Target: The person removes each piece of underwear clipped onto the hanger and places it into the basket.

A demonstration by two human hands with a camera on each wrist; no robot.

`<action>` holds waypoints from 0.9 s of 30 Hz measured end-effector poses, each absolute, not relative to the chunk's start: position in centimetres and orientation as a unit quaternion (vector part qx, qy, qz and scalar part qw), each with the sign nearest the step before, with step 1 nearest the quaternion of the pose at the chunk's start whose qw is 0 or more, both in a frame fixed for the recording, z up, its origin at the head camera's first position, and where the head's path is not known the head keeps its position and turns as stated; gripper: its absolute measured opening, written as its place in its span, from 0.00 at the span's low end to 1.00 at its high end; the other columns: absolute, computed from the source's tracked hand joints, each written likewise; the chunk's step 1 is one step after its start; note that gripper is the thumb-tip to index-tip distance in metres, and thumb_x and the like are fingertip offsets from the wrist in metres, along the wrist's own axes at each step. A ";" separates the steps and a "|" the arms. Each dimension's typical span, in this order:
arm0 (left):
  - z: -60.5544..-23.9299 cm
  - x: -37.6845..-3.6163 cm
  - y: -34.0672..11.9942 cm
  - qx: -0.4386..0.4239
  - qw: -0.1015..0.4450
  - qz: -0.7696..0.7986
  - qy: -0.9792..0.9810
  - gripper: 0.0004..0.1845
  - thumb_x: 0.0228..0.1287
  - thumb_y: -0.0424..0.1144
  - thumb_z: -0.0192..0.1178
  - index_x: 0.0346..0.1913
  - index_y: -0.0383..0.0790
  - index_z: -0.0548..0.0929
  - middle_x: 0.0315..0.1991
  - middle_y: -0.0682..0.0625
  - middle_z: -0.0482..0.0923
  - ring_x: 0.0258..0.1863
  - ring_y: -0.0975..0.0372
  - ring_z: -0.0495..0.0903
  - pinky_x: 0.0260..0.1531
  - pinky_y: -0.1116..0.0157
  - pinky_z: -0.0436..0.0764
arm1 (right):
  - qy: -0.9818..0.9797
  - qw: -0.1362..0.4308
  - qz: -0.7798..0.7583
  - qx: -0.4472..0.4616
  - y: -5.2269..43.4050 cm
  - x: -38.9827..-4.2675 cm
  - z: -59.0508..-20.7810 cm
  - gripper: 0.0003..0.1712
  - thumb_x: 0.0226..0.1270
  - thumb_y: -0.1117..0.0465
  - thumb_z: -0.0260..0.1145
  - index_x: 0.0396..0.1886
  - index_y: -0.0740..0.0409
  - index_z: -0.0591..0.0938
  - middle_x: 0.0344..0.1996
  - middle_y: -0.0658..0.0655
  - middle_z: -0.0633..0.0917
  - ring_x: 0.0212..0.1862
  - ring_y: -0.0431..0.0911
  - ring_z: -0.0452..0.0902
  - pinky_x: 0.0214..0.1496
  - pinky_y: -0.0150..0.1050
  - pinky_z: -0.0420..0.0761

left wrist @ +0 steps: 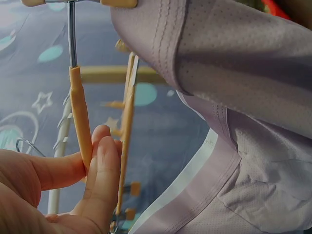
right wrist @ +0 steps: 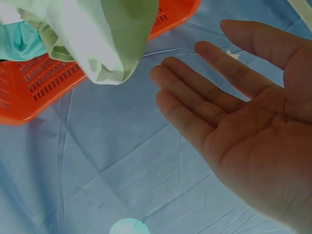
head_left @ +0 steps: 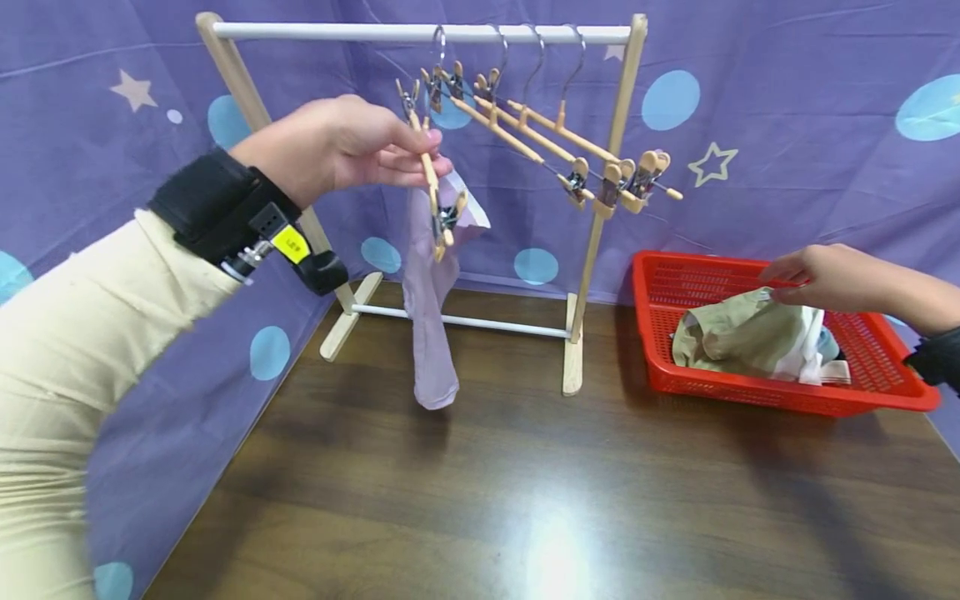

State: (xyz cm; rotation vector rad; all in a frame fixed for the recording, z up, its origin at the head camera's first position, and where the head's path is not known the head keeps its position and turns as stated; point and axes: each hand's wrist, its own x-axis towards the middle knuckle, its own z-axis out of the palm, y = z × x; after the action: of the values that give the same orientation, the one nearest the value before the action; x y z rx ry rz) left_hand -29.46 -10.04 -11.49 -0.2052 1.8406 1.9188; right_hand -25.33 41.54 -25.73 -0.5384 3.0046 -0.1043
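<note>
On the left, raised: the left hand (head_left: 341, 150) pinches a wooden clip hanger (head_left: 431, 187) between thumb and fingers; the left wrist view shows the fingers (left wrist: 105, 170) closed on the hanger bar.
Garment: a lilac garment (head_left: 431, 333) hangs from the lower clip of that hanger, its bottom end just above the dark wooden table (head_left: 525, 500).
Rack: a wooden drying rack (head_left: 600, 208) stands on the table behind the garment; more clip hangers (head_left: 540, 137) hang by their hooks from its white top rail.
Right hand: the right hand (head_left: 817, 279) is over the red basket (head_left: 870, 392), fingers straight and spread, holding nothing; its fingertips are at the edge of the olive cloth (head_left: 735, 333).
Basket contents: the olive cloth lies on white and teal cloth inside the basket, at the right of the table.
Backdrop: a purple sheet (head_left: 787, 125) with blue dots and stars.
</note>
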 end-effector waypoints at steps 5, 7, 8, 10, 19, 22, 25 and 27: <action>-12.6 -27.1 -8.2 -0.047 0.254 0.659 0.707 0.04 0.72 0.27 0.59 0.45 0.31 0.75 0.29 0.42 0.87 0.26 0.58 0.90 0.35 0.63 0.91 | 0.981 0.041 -0.038 -0.185 41.2 -25.0 -25.8 0.15 0.64 0.66 0.73 0.50 0.66 0.86 0.43 0.66 0.89 0.44 0.58 0.88 0.40 0.42 0.86; -12.9 -25.9 -7.6 -0.039 0.259 0.650 0.714 0.05 0.72 0.27 0.59 0.46 0.30 0.74 0.30 0.42 0.87 0.27 0.58 0.90 0.38 0.63 0.91 | 0.981 0.038 -0.038 -0.189 41.0 -24.8 -25.8 0.15 0.64 0.66 0.73 0.49 0.66 0.86 0.43 0.65 0.90 0.43 0.56 0.88 0.40 0.42 0.86; -13.1 -25.4 -7.3 -0.035 0.261 0.644 0.718 0.05 0.72 0.27 0.59 0.46 0.30 0.75 0.30 0.42 0.87 0.27 0.59 0.90 0.40 0.63 0.91 | 0.980 0.036 -0.038 -0.191 40.9 -24.7 -25.9 0.15 0.64 0.66 0.73 0.49 0.66 0.86 0.42 0.65 0.90 0.43 0.56 0.88 0.40 0.42 0.86; -13.5 -24.5 -6.9 -0.021 0.264 0.631 0.729 0.04 0.73 0.27 0.58 0.45 0.29 0.76 0.29 0.43 0.87 0.27 0.60 0.90 0.41 0.64 0.90 | 0.980 0.031 -0.037 -0.195 40.7 -24.6 -25.9 0.15 0.64 0.65 0.73 0.49 0.65 0.87 0.43 0.64 0.90 0.43 0.56 0.88 0.40 0.42 0.86; -16.8 -22.7 -5.6 0.048 0.286 0.538 0.791 0.11 0.76 0.29 0.55 0.54 0.24 0.79 0.28 0.47 0.88 0.29 0.64 0.88 0.44 0.65 0.90 | 0.974 0.021 -0.031 -0.224 39.6 -23.4 -26.2 0.16 0.63 0.64 0.74 0.51 0.62 0.87 0.45 0.60 0.90 0.45 0.56 0.88 0.43 0.45 0.86; -17.7 -22.3 -5.1 0.057 0.299 0.519 0.799 0.15 0.76 0.29 0.55 0.59 0.22 0.76 0.30 0.46 0.88 0.31 0.62 0.89 0.50 0.61 0.89 | 0.972 0.024 -0.029 -0.231 39.0 -22.9 -26.5 0.17 0.63 0.64 0.75 0.52 0.62 0.86 0.46 0.60 0.90 0.46 0.54 0.87 0.43 0.43 0.86; -18.7 -22.0 -4.6 0.068 0.312 0.500 0.805 0.14 0.76 0.28 0.55 0.58 0.24 0.76 0.32 0.46 0.88 0.31 0.61 0.89 0.50 0.59 0.89 | 0.971 0.023 -0.033 -0.238 38.3 -22.3 -26.8 0.18 0.62 0.63 0.75 0.52 0.62 0.87 0.46 0.59 0.90 0.47 0.53 0.87 0.44 0.44 0.87; -19.3 -22.0 -4.4 0.077 0.325 0.490 0.805 0.13 0.76 0.28 0.55 0.58 0.25 0.77 0.32 0.45 0.88 0.31 0.61 0.89 0.50 0.59 0.89 | 0.970 0.021 -0.038 -0.238 37.8 -22.0 -27.1 0.18 0.62 0.63 0.76 0.52 0.60 0.87 0.45 0.57 0.90 0.45 0.51 0.88 0.44 0.43 0.87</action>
State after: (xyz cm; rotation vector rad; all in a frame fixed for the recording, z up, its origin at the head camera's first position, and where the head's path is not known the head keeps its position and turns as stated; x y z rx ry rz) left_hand -21.98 -4.36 -19.34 0.2019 2.1107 1.2849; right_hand -22.00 37.81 -27.06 -0.7368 3.0076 -0.1190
